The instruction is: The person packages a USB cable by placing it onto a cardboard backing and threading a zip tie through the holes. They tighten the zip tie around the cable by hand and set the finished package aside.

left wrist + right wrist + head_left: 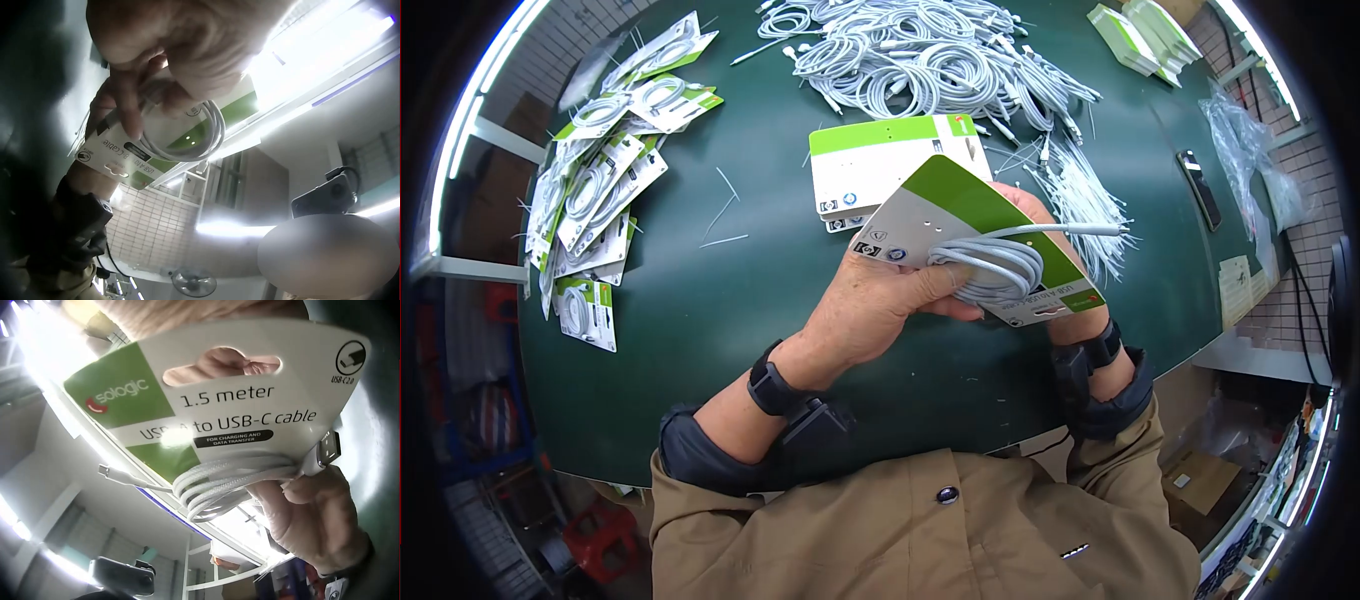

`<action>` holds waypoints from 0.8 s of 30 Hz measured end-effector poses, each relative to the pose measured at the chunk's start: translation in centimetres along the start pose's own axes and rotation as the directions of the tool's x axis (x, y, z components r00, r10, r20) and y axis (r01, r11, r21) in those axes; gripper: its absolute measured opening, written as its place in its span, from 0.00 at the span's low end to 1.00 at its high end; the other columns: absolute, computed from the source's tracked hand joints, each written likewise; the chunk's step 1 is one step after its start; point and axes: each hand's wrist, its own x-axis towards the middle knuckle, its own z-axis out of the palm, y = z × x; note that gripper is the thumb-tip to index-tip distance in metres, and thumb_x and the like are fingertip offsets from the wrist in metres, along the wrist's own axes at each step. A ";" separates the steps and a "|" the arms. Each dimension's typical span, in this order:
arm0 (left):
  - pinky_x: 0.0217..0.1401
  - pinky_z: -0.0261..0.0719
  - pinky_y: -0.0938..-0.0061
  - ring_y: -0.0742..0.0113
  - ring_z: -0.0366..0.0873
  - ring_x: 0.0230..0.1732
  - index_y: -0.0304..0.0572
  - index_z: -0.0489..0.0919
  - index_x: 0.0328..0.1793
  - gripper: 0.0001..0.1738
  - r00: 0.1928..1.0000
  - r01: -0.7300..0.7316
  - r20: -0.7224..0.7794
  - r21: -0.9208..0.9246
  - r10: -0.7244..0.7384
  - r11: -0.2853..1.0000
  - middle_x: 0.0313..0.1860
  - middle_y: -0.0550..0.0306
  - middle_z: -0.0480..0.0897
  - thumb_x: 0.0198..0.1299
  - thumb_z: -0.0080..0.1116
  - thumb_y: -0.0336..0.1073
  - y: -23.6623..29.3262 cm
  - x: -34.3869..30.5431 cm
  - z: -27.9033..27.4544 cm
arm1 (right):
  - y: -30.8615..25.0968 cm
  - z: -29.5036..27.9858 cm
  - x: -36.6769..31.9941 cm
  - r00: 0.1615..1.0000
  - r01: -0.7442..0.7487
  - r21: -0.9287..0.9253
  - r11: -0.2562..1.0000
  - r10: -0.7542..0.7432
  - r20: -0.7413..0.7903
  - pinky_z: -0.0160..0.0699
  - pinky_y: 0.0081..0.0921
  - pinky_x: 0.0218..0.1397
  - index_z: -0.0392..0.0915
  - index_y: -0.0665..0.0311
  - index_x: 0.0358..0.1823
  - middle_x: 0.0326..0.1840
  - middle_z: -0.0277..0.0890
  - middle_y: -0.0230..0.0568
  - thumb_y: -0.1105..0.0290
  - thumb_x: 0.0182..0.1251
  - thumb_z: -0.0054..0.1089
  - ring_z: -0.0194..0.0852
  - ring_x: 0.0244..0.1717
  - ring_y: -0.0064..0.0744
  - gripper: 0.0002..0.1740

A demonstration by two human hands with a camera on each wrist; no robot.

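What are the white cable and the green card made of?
The cable looks braided: its white jacket shows a fine woven texture, probably fabric over wire. The card looks like thin glossy cardboard: printed lettering, a punched hanger hole and a bright glare spot.

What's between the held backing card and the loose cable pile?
A stack of green-and-white backing cards, flat on the green table, between the held backing card and the loose cable pile. Head view shows it.

White cable (pixel 990 268) on green-and-white card (pixel 960 215), dark green table (pixel 730 310), tan jacket (pixel 920 530).
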 end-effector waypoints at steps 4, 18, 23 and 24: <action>0.49 0.96 0.63 0.55 0.87 0.56 0.29 0.74 0.70 0.25 1.000 -0.022 0.016 -0.007 0.022 1.000 0.60 0.43 0.84 0.69 0.67 0.25 -0.3 0.0 -0.1 | -0.4 1.5 -1.1 0.995 0.076 0.019 0.997 -0.075 -0.061 0.89 0.19 0.41 0.83 0.68 0.51 0.44 0.89 0.41 0.66 0.74 0.70 0.88 0.38 0.21 0.14; 0.51 0.94 0.65 0.58 0.90 0.48 0.28 0.79 0.64 0.21 1.000 -0.024 0.006 0.003 0.024 1.000 0.52 0.46 0.88 0.67 0.70 0.26 -1.1 -1.0 -0.5 | 0.7 -0.4 0.0 0.991 -0.131 0.005 0.991 0.132 -0.006 0.80 0.15 0.35 0.77 0.66 0.42 0.39 0.83 0.37 0.71 0.77 0.63 0.78 0.32 0.16 0.07; 0.60 0.84 0.73 0.69 0.81 0.56 0.43 0.78 0.45 0.13 1.000 -0.017 0.025 0.004 0.017 1.000 0.55 0.56 0.79 0.61 0.69 0.19 -1.2 -1.0 -0.9 | 0.8 -0.1 0.0 0.983 -0.181 0.153 0.971 0.183 0.001 0.77 0.16 0.33 0.78 0.69 0.42 0.38 0.81 0.39 0.74 0.76 0.63 0.74 0.29 0.16 0.05; 0.59 0.84 0.73 0.70 0.81 0.55 0.43 0.77 0.44 0.13 0.998 -0.053 0.017 0.021 0.053 0.998 0.54 0.57 0.79 0.61 0.70 0.19 -1.5 -1.0 -1.1 | 0.7 0.2 -0.1 0.981 -0.191 0.199 0.961 0.195 -0.002 0.77 0.16 0.33 0.78 0.69 0.42 0.38 0.81 0.39 0.74 0.76 0.64 0.74 0.29 0.17 0.05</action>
